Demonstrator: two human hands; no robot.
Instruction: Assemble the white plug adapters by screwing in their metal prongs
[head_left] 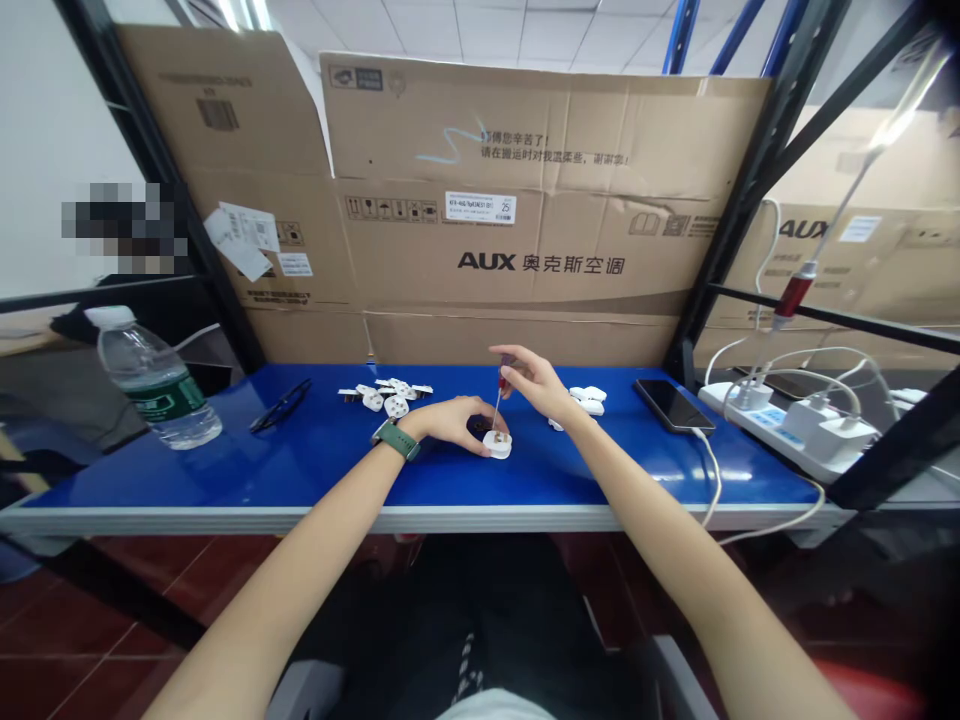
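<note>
Around the white plug point(497, 444) I see free blue table point(322, 470) in front and to its left. Behind it lie loose plug parts point(386, 395), right more plugs point(589, 400), farther right a phone point(673, 404).

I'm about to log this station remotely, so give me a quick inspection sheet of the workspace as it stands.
Surface: blue table, glossy, pale front edge.
Job's things: white plug lying on the table; screwdriver upright, tip down on it.
Clutter: loose white parts behind, more white pieces, water bottle, glasses, phone.
Hands: left hand steadies the plug; right hand pinches the screwdriver handle.
Cables: power strip with chargers, white leads trailing off the edge.
Surroundings: cardboard boxes, dark rack posts.
</note>
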